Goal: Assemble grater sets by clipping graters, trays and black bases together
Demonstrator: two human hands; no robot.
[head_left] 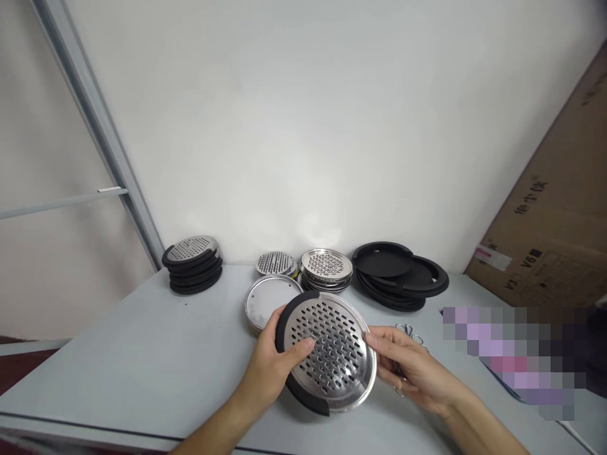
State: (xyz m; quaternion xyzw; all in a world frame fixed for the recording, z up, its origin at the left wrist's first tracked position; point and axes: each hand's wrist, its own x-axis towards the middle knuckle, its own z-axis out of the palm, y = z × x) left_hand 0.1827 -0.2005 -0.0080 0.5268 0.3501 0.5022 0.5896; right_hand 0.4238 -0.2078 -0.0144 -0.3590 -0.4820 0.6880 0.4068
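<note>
Gleaming grater (329,344), grey table (156,354), pale wall (303,126)

The single view looks from the person's head, forward and down over a pale grey table (142,354). The left hand (274,359) and right hand (413,363) show near the lens, low and about the middle, with forearms (230,411) entering from the bottom edge. Beyond the table, the camera faces a white wall (308,126) almost squarely; a grey metal frame (97,123) bounds the view at left, a cardboard box (554,234) at right.
</note>
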